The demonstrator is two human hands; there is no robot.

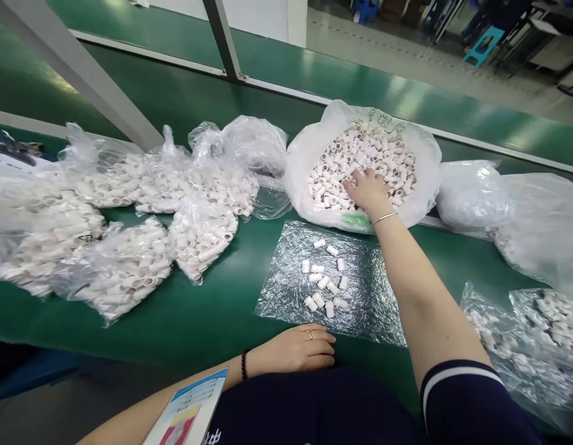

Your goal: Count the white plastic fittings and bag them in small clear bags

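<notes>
My right hand reaches into a large open white plastic bag full of short white plastic pipe fittings. Its fingers are spread and touch the pile, their tips partly sunk among the pieces; I see nothing gripped. Below the bag, several loose white fittings lie scattered on a flat clear plastic bag. My left hand rests flat at the near table edge, just below that clear bag, fingers stretched out and holding nothing.
Several clear bags of white fittings crowd the left of the green table. At the right stand a bundled plastic bag, another white bag and clear bags with small white pieces. A metal post rises behind.
</notes>
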